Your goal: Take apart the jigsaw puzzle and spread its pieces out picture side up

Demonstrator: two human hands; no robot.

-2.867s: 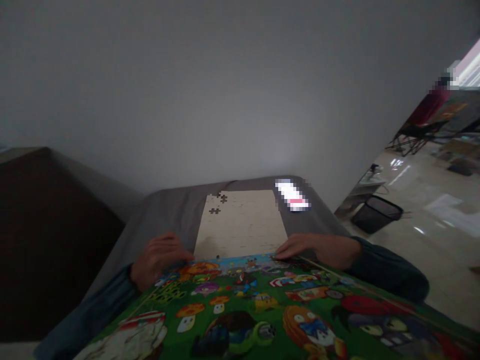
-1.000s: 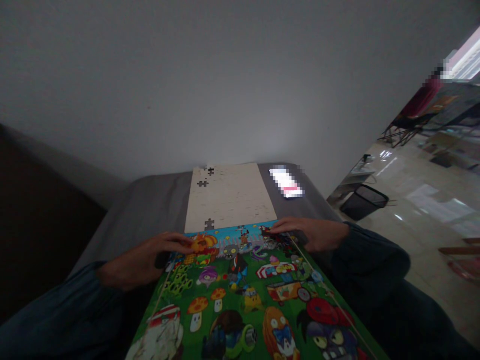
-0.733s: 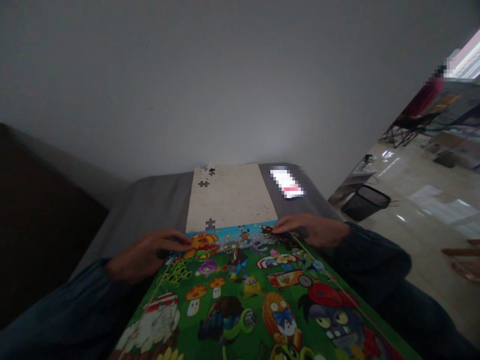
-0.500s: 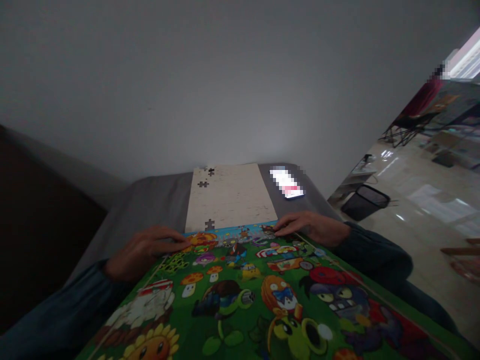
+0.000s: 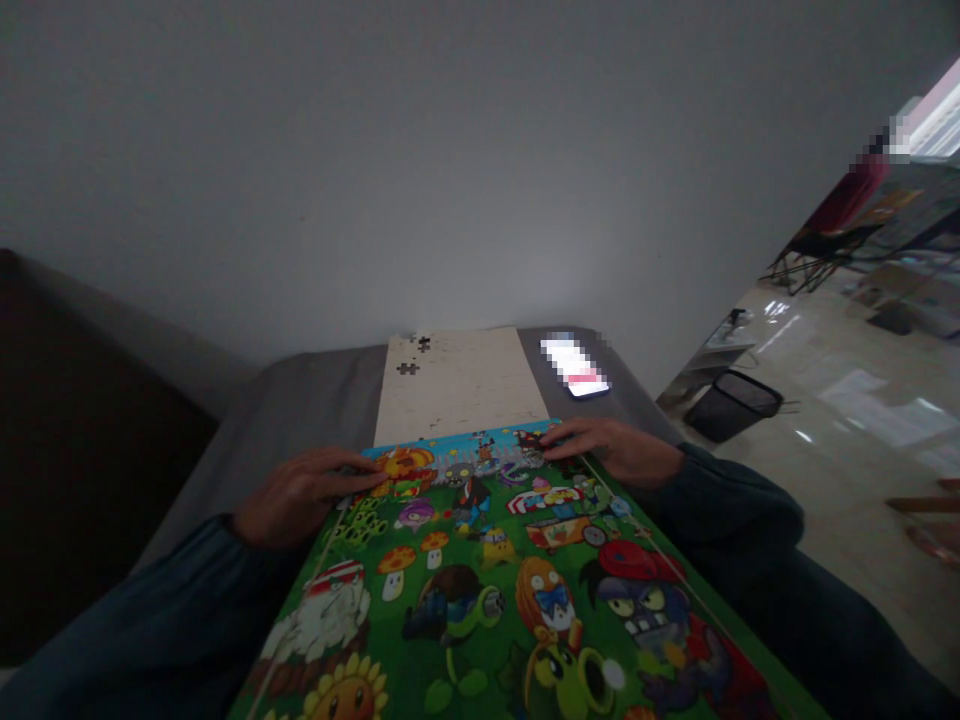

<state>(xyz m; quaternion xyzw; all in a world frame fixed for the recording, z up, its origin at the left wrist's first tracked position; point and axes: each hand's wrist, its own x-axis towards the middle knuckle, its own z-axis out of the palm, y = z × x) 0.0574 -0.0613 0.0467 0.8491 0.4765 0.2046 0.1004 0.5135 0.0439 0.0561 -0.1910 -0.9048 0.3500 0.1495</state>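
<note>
A large board with a green cartoon picture (image 5: 450, 550) stretches from my lap side toward the wall, its far edge a blue strip. My left hand (image 5: 304, 490) grips its far left corner, fingertips lying on a printed pumpkin. At the far right corner, my right hand (image 5: 607, 448) holds the edge with fingers on top; what lies under the board is hidden. Beyond it, a pale puzzle board (image 5: 461, 385) rests on the grey cloth, with a few dark gaps shaped like puzzle pieces near its left side. The picture board covers its near end.
A lit phone (image 5: 576, 368) lies right of the pale board. Grey cloth (image 5: 300, 400) covers the surface, which meets a plain wall (image 5: 450, 180). On the right, a dark mesh bin (image 5: 731, 405) stands on the shiny floor.
Both hands have moved the picture board slightly forward, so it now covers the nearest gap in the pale board. The phone and the pale board have stayed put.
</note>
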